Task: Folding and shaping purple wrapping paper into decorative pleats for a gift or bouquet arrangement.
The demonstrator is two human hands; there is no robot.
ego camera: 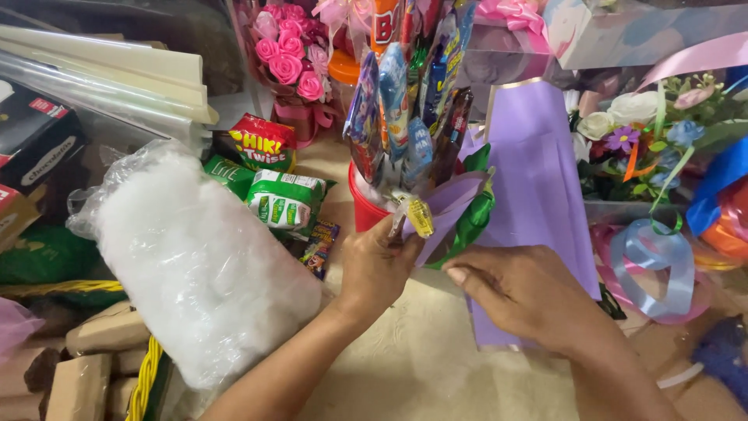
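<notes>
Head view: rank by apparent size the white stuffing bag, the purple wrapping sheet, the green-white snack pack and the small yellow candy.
1. white stuffing bag, though it lies nearer the camera
2. purple wrapping sheet
3. green-white snack pack
4. small yellow candy, beside the left hand

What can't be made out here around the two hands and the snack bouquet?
- Head view: left hand fingertips, hidden behind the lilac wrapping paper.
- Red cup: base hidden by the left hand.
- Right hand: grip on the paper unclear; fingers curl under.
- Snack packets: tops cut off by the frame edge.
</notes>
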